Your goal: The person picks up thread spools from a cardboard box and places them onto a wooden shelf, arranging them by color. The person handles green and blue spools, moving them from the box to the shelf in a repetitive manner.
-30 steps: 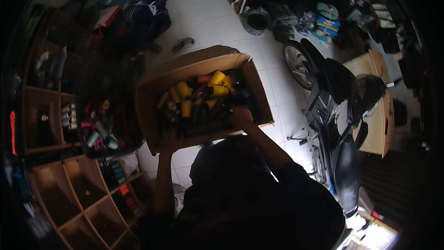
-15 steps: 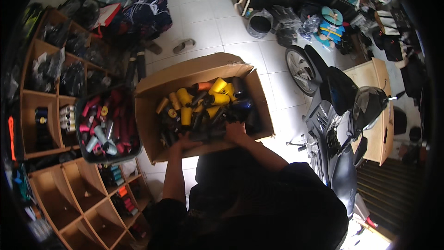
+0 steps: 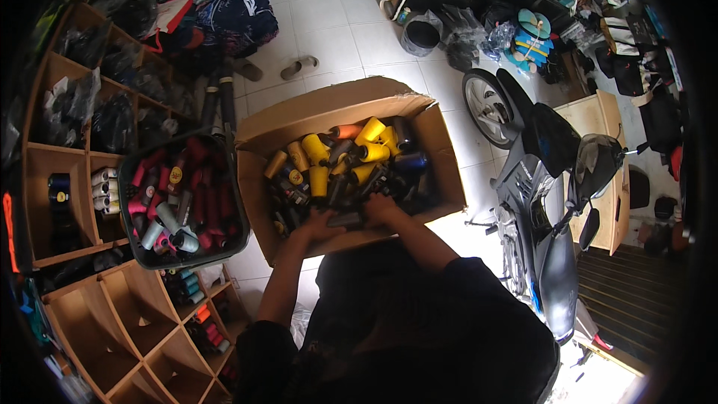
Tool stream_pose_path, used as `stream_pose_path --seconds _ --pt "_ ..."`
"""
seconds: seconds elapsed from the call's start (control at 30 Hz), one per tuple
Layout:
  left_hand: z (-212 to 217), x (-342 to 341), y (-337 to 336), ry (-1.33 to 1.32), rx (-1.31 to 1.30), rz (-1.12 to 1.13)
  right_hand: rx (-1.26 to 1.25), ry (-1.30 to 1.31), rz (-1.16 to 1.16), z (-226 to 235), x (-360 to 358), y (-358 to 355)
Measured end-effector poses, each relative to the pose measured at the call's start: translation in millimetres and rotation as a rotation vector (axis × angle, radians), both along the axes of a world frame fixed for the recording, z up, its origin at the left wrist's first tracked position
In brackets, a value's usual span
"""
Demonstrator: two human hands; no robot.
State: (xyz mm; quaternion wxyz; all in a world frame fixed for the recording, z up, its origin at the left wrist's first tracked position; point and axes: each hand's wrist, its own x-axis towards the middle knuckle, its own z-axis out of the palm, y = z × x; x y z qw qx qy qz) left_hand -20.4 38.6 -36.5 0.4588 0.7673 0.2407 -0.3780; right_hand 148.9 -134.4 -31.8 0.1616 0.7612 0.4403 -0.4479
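Cardboard box [image 3: 441,161] sits open on the white tiled floor, middle of the scene, packed with thread spools [image 3: 329,161]: yellow and orange ones toward the far side, dark ones at the near edge. Both hands are down in the near part of the box. Left hand [image 3: 318,222] lies over the dark spools at near left, fingers loosely curled; cannot tell if it has actually closed on one. Right hand [image 3: 380,208] is just beside it, fingers bent around a dark spool [image 3: 345,219] that lies between the two hands; it looks gripped, though shadow hides the fingertips.

To the left, a black crate [image 3: 224,180] of pink, red and grey spools rests against the wooden cubby shelf [image 3: 45,150]. A parked scooter [image 3: 550,202] stands to the right.

Judgement on doing this well: the dark spools are jammed together in shade, so each should be taken singly, gripped around the body rather than the loose thread end, and lifted straight up so neighbours do not roll or tangle. Keeping the other hand on the pile steadies it.
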Motion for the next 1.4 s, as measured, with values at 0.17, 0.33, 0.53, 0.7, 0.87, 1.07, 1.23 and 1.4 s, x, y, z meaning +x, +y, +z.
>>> stream_pose_path --seconds 0.17,0.33,0.53,0.7,0.87,1.07,1.23,1.4 --pt "21.3 19.5 27.9 -0.137 0.379 -0.367 -0.024 -0.075 -0.293 18.7 23.4 -2.8" --pt "-2.2 15.3 29.1 -0.296 0.615 0.167 0.061 -0.347 -0.582 31.0 48.4 -0.2" --pt "-8.2 23.5 31.8 -0.094 0.549 -0.135 0.296 -0.463 -0.143 -3.4 45.9 41.4" --pt "-14.0 13.8 20.7 -0.003 0.344 -0.131 0.572 -0.556 0.051 -18.0 50.0 81.2" --pt "-5.4 7.0 13.8 -0.089 0.270 0.055 0.185 -0.294 0.001 -29.4 77.2 82.7" --pt "1.5 28.6 17.7 -0.046 0.262 -0.165 0.120 -0.356 0.116 -29.2 66.0 65.1" --pt "-21.3 24.2 15.2 0.041 0.295 -0.211 0.162 -0.279 0.153 -9.1 40.6 59.5" --pt "4.4 25.1 9.8 -0.098 0.262 -0.271 0.111 -0.325 0.400 -33.1 20.4 46.9"
